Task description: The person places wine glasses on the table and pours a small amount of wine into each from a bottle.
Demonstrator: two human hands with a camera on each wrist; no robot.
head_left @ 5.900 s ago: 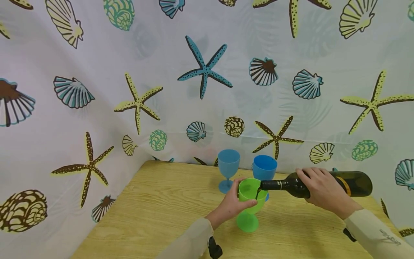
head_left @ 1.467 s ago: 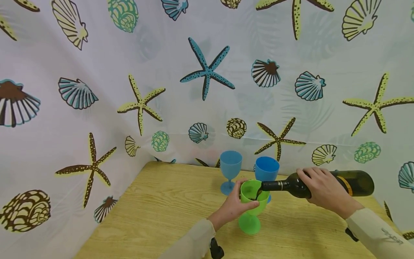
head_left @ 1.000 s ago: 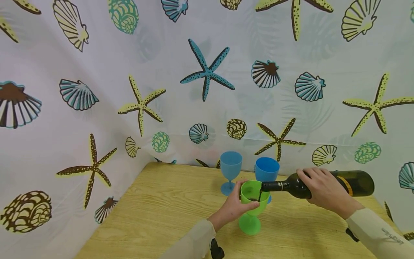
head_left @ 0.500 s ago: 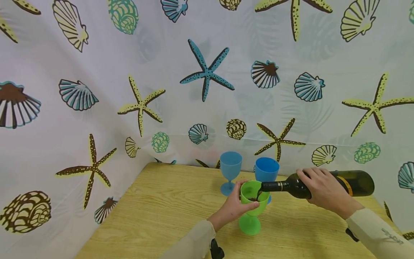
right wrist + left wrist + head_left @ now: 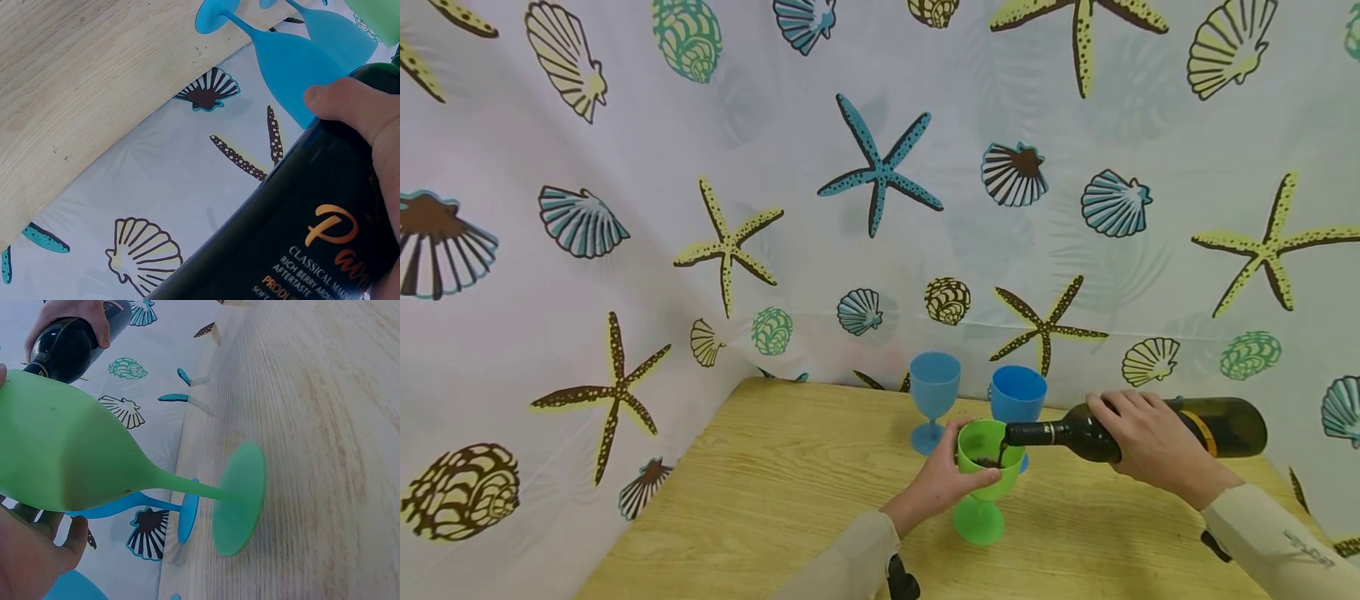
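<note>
My left hand (image 5: 937, 482) holds the bowl of a green plastic goblet (image 5: 988, 483), thumb on the near side and fingers round the far side. The goblet stands upright, its round foot on the table in the left wrist view. My right hand (image 5: 1157, 437) grips a dark wine bottle (image 5: 1086, 431) round its body and shoulder. The bottle lies almost level, its mouth at the goblet's right rim. A thin dark stream runs from it into the goblet, where dark liquid shows at the bottom. Orange and white lettering marks the bottle in the right wrist view.
Behind the green goblet stand a light blue goblet (image 5: 935, 387) and a deeper blue goblet (image 5: 1018, 393), the latter partly hidden by it. The wooden table (image 5: 760, 483) meets a white curtain (image 5: 925, 242) printed with shells and starfish at the back and sides.
Dark liquid now shows inside the green goblet, where only the stream was visible about six seconds ago. Both hands keep their holds, and the bottle stays tilted at the rim.
</note>
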